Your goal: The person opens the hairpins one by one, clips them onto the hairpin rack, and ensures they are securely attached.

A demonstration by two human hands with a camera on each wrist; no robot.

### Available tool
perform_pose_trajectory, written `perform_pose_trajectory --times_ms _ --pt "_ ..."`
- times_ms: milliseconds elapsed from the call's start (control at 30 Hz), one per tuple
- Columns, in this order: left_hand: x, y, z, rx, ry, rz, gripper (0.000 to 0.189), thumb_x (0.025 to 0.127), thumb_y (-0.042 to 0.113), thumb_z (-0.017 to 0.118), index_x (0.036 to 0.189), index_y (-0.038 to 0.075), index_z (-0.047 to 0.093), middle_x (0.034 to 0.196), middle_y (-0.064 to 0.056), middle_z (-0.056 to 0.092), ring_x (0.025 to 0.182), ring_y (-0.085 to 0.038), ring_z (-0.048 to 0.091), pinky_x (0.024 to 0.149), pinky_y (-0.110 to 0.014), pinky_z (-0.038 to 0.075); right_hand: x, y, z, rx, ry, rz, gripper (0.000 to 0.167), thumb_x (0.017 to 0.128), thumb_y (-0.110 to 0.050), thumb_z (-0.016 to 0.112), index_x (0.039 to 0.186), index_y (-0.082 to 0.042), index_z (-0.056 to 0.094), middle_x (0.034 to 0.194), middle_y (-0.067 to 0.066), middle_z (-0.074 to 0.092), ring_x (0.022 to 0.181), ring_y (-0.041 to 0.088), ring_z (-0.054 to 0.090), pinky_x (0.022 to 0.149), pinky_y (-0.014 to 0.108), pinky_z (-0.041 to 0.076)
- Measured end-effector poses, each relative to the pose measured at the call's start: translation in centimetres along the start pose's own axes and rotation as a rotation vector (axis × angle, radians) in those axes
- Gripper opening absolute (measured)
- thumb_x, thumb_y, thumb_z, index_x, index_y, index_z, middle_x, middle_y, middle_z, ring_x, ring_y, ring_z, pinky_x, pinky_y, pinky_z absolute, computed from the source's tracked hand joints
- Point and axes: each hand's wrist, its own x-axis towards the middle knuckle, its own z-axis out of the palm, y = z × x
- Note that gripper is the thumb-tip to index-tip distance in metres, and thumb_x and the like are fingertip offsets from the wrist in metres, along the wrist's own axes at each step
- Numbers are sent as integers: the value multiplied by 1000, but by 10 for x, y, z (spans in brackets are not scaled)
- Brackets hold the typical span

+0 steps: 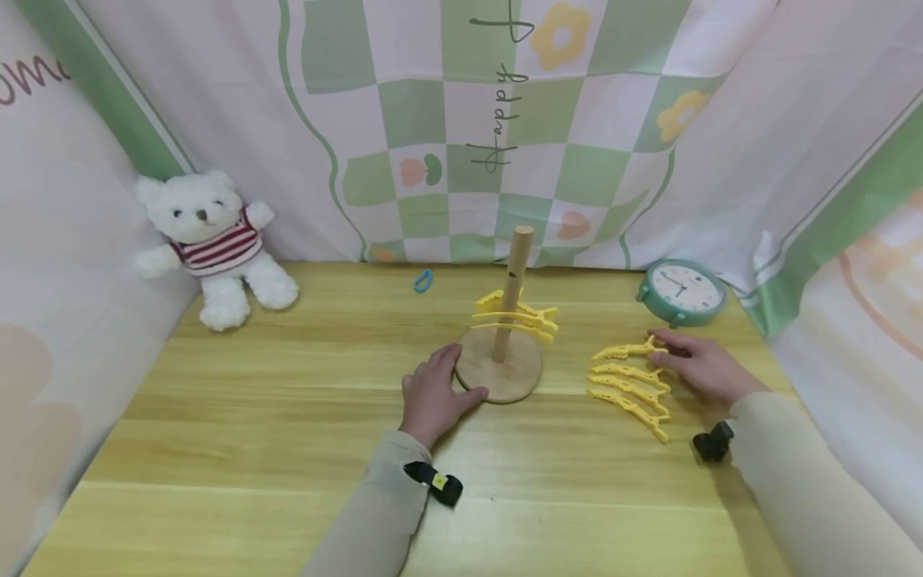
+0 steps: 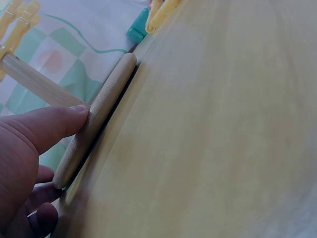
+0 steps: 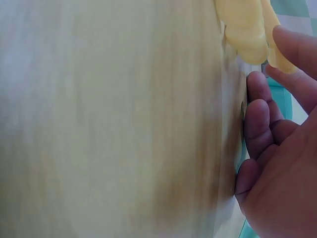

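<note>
In the head view, a wooden stand (image 1: 497, 377) has a round base and an upright dowel (image 1: 516, 264). Yellow alligator hair clips (image 1: 530, 323) hang across the lower part of that dowel. My left hand (image 1: 436, 393) grips the base at its left and front; the left wrist view shows the thumb (image 2: 67, 121) over its edge and fingers by its side. Right of the stand, my right hand (image 1: 703, 369) pinches the tail of a yellow hair clip (image 1: 622, 351), the farthest in a row, between thumb and index finger. The other fingers (image 3: 257, 119) lie curled near the tabletop.
More yellow clips (image 1: 627, 389) lie in the row nearer me. A green round clock (image 1: 681, 292) lies behind my right hand. At the back are a small blue ring-shaped piece (image 1: 423, 280) and, left, a white teddy bear (image 1: 216, 244). A printed curtain (image 1: 411, 120) borders the table.
</note>
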Motion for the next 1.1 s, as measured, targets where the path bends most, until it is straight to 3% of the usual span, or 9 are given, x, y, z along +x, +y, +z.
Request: perform_pose_trajectory --times_ms 267,500,800,967,1100 --pt "-1 0 0 1 0 1 85 82 53 78 151 16 46 154 -5 46 122 -33 55 89 -47 34 3 -3 1 -7 0 -7 67 102 -42 56 151 -1 39 142 39 44 127 56 43 101 69 30" --pt "0 -1 1 2 3 4 85 82 54 78 151 16 46 154 -4 46 122 -33 55 88 -46 34 4 -3 4 6 16 -9 63 101 -39 59 149 0 44 128 28 56 118 45 52 97 64 37" --pt "1 -2 0 5 3 1 84 82 53 78 151 17 46 154 -3 45 122 -32 55 87 -45 34 4 -4 7 74 24 28 64 102 -45 56 150 -3 44 140 32 49 127 51 45 103 68 29" --pt "1 -2 1 12 -2 1 85 82 54 77 152 17 45 155 -3 45 123 -32 55 88 -45 34 -2 -7 13 98 103 23 62 104 -41 54 149 -1 44 136 31 54 121 47 51 97 63 37" --pt "1 -2 1 8 -2 0 85 82 54 77 152 17 45 155 -3 45 123 -32 54 88 -46 34 -5 -16 17 97 212 38 61 104 -41 53 147 1 45 128 26 58 112 41 56 86 50 47"
